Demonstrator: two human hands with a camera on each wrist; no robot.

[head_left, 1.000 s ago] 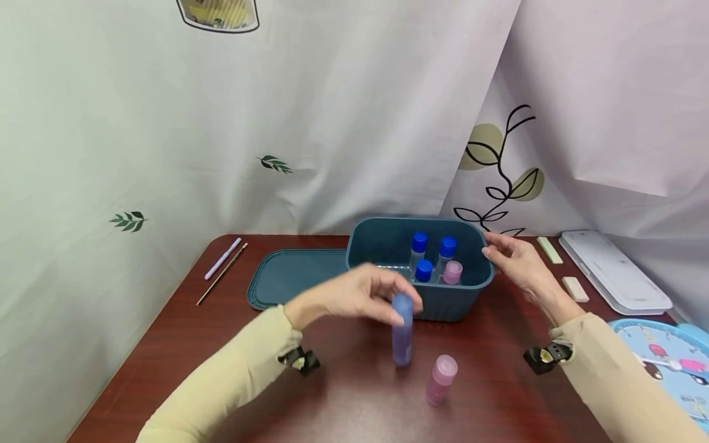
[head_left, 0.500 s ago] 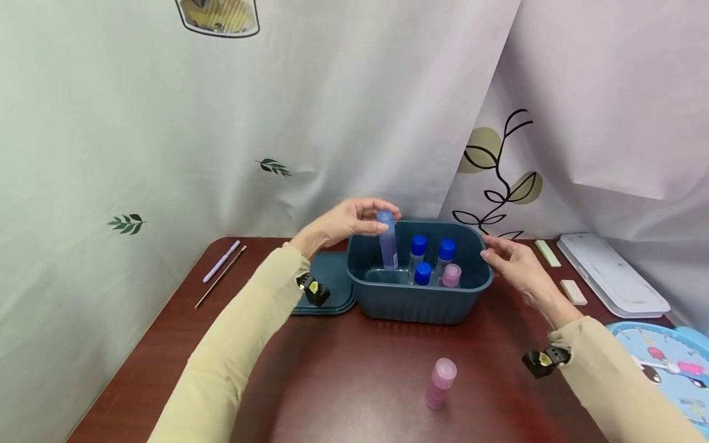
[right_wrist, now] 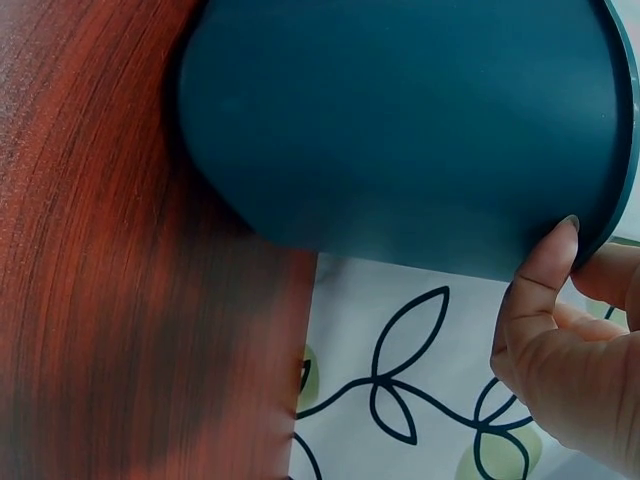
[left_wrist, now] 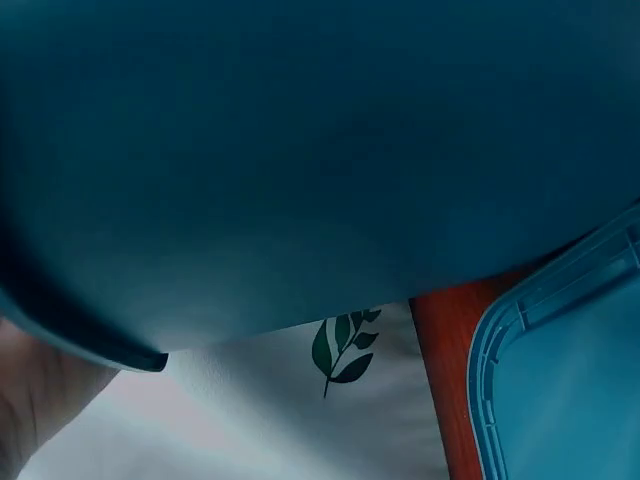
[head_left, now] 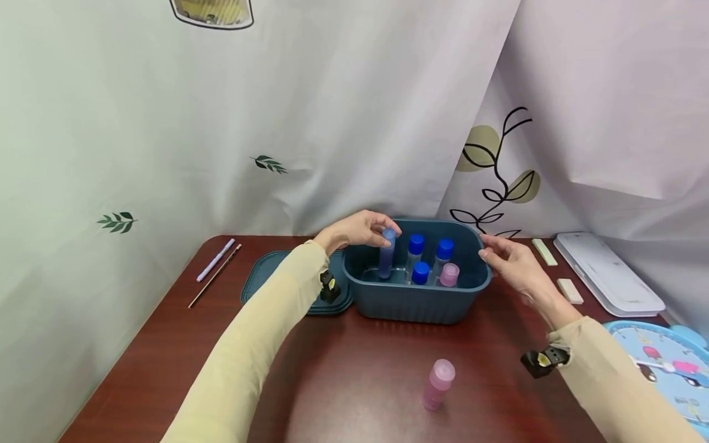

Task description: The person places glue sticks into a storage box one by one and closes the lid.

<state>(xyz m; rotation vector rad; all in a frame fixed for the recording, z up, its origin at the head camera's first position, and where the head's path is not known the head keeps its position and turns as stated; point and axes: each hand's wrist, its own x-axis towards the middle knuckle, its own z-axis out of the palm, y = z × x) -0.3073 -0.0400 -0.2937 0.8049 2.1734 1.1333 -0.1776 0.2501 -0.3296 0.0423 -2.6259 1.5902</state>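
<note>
Teal plastic dominates the scene: a deep bin (head_left: 416, 295) is seen standing toward the far edge of the red-brown wooden surface (head_left: 343, 375), with its flat lid (head_left: 271, 280) laid just beside it on the left. A translucent blue bottle (head_left: 386, 253) is held upright inside the bin's left part, its cap pinched by the curled fingers (head_left: 382, 223) of the left hand (head_left: 357, 229). Three clear bottles with bright blue caps (head_left: 416, 244) and one pink-capped bottle (head_left: 449, 274) are shown standing inside, to the right of the held bottle. The bin's right rim is touched by the right hand (head_left: 512, 261); in the right wrist view the thumb (right_wrist: 540, 275) is pressed against the outer wall of the bin (right_wrist: 400, 130) while the other fingers are curled over the rim. The left wrist view is filled almost wholly by the bin's dark wall (left_wrist: 300, 150), with a corner of the lid (left_wrist: 560, 380) seen at lower right. A second pink bottle (head_left: 438, 384) is left standing alone near the front edge of the surface, well apart from the bin. A lilac pen (head_left: 215, 259) and a thin brown stick (head_left: 213, 275) are laid side by side near the far left corner. Two small pale blocks (head_left: 569, 290) and a white tray (head_left: 609, 274) are seen at the far right, and a blue clock face (head_left: 664, 369) is partly shown at the right edge.
</note>
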